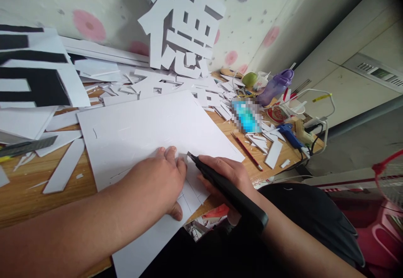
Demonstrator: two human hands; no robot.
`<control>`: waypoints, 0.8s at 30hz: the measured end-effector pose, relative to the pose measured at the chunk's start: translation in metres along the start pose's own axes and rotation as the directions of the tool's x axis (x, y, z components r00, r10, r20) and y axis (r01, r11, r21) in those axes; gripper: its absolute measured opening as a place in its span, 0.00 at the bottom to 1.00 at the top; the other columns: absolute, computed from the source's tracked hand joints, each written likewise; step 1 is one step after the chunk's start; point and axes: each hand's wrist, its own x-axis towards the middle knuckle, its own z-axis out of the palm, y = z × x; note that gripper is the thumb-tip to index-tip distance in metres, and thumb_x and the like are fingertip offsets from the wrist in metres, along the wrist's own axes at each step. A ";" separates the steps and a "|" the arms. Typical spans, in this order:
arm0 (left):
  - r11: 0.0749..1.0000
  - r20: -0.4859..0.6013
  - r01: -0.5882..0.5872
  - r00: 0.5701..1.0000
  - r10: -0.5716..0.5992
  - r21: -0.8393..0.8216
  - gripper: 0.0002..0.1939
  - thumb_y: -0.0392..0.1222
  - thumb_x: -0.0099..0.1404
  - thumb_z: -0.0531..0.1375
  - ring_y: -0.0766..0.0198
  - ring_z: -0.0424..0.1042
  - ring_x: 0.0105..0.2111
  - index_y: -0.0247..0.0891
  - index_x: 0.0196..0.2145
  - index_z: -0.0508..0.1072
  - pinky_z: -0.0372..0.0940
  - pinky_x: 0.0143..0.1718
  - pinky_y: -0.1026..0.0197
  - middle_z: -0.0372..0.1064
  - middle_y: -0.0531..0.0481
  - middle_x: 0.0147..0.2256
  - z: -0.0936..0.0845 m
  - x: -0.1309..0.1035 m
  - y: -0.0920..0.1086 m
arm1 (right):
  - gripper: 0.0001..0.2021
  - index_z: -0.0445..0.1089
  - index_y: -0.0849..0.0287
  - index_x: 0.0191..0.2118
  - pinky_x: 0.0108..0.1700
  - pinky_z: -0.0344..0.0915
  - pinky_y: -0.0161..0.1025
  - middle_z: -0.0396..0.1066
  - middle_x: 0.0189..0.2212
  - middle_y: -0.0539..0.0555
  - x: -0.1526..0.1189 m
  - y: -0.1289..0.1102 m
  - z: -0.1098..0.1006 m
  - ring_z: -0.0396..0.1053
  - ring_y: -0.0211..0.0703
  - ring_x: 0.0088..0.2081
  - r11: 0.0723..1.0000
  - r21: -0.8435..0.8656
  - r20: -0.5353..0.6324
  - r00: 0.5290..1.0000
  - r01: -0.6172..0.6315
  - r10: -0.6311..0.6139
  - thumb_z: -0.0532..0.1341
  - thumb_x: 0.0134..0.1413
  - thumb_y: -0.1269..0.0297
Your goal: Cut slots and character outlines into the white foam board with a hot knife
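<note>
White foam board point(147, 131), flat and smooth, lies on the wooden table point(19, 194). Left hand point(159, 183) presses it, fingers spread flat. Right hand point(226, 175) grips a slim black cutter point(226, 190), tip pointing up-left onto the board.

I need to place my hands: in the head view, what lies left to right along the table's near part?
White strip → left hand pressing the white sheet → black knife in the right hand → red pencil → blue glue gun.

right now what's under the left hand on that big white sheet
The left hand presses flat on the white sheet, beside the black cutter tip. Faint cut lines show around it; whatever lies beneath the palm is covered.
</note>
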 end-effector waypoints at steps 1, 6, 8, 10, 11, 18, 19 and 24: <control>1.000 0.001 -0.002 1.000 0.002 -0.001 0.64 0.63 0.51 0.75 0.24 0.54 0.70 0.24 0.72 0.54 0.66 0.63 0.37 0.41 0.13 0.72 0.001 0.000 0.000 | 0.15 0.71 0.60 0.57 0.39 0.75 0.40 0.81 0.38 0.58 -0.001 0.000 -0.001 0.79 0.46 0.36 1.000 0.002 0.004 1.000 0.000 0.000 0.62 0.67 0.67; 1.000 0.017 0.002 1.000 -0.002 -0.011 0.64 0.63 0.51 0.75 0.23 0.53 0.70 0.25 0.72 0.54 0.67 0.62 0.37 0.41 0.13 0.72 -0.002 0.002 -0.001 | 0.15 0.70 0.59 0.57 0.37 0.75 0.39 0.82 0.37 0.58 -0.005 0.001 -0.003 0.80 0.46 0.35 0.999 -0.026 -0.017 0.999 0.045 -0.045 0.63 0.66 0.66; 1.000 0.023 0.005 1.000 -0.005 -0.014 0.63 0.61 0.52 0.75 0.23 0.53 0.70 0.24 0.72 0.54 0.66 0.62 0.37 0.42 0.12 0.72 -0.004 0.001 0.000 | 0.15 0.69 0.59 0.57 0.36 0.76 0.39 0.82 0.37 0.58 -0.008 0.003 -0.003 0.81 0.46 0.35 0.996 -0.039 -0.028 0.996 0.078 -0.080 0.63 0.66 0.65; 1.000 0.014 -0.001 1.000 0.002 -0.020 0.62 0.60 0.52 0.76 0.23 0.54 0.70 0.24 0.72 0.55 0.66 0.62 0.37 0.43 0.12 0.71 -0.006 0.000 0.000 | 0.16 0.69 0.59 0.57 0.36 0.76 0.39 0.82 0.37 0.59 -0.010 0.004 -0.004 0.81 0.47 0.35 0.993 -0.048 -0.035 0.994 0.105 -0.107 0.63 0.66 0.65; 1.000 0.006 -0.004 1.000 0.005 -0.023 0.62 0.59 0.52 0.76 0.23 0.55 0.69 0.24 0.72 0.55 0.65 0.62 0.37 0.44 0.12 0.71 -0.007 -0.001 0.000 | 0.16 0.69 0.59 0.57 0.36 0.76 0.39 0.82 0.37 0.59 -0.011 0.004 -0.004 0.81 0.47 0.35 0.993 -0.052 -0.036 0.994 0.103 -0.105 0.63 0.66 0.66; 1.000 0.016 -0.006 1.000 0.006 0.005 0.60 0.59 0.53 0.75 0.24 0.55 0.70 0.22 0.71 0.56 0.65 0.63 0.39 0.45 0.12 0.71 -0.006 -0.002 0.000 | 0.15 0.70 0.59 0.57 0.35 0.76 0.37 0.82 0.37 0.59 -0.018 -0.001 -0.010 0.81 0.45 0.34 0.995 -0.044 -0.037 0.995 0.094 -0.095 0.63 0.66 0.66; 1.000 0.016 -0.007 1.000 0.007 0.010 0.60 0.59 0.53 0.75 0.24 0.55 0.69 0.22 0.71 0.56 0.65 0.63 0.39 0.45 0.11 0.71 -0.006 -0.002 0.000 | 0.15 0.70 0.60 0.56 0.35 0.76 0.37 0.82 0.36 0.59 -0.019 -0.002 -0.012 0.80 0.45 0.33 0.994 -0.050 -0.035 0.995 0.096 -0.098 0.63 0.66 0.66; 1.000 0.014 -0.002 1.000 0.002 -0.004 0.57 0.57 0.54 0.75 0.24 0.54 0.70 0.22 0.70 0.59 0.67 0.61 0.38 0.43 0.12 0.71 -0.008 -0.003 0.000 | 0.16 0.70 0.60 0.57 0.33 0.74 0.36 0.80 0.34 0.57 -0.022 -0.004 -0.015 0.78 0.43 0.31 0.993 -0.051 -0.023 0.994 0.107 -0.109 0.64 0.66 0.66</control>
